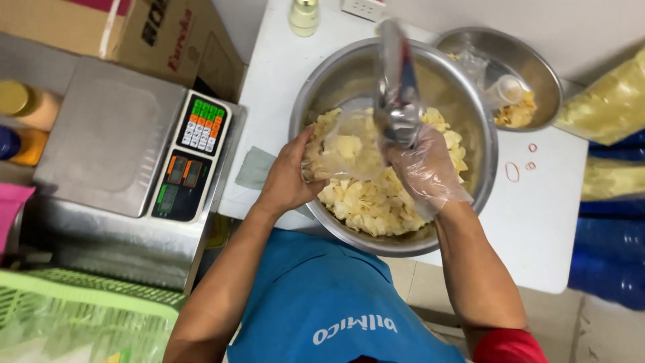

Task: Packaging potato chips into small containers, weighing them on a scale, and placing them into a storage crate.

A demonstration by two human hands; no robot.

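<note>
A: What did the fingers hold?

B: The left hand [287,178] had its fingers closed on the rim of a clear plastic bag [342,151] at frame centre. The right hand [424,168], in a clear disposable glove, gripped a metal scoop [398,87] standing over the bag's mouth.

A: And around them?

B: The bag, part filled with pale chips [376,202], hung inside a large steel bowl [470,114] on the white table [537,222]. A smaller steel bowl [531,64] lay at upper right, rubber bands [514,171] just beside the large bowl, and a digital scale [127,141] at left.
</note>
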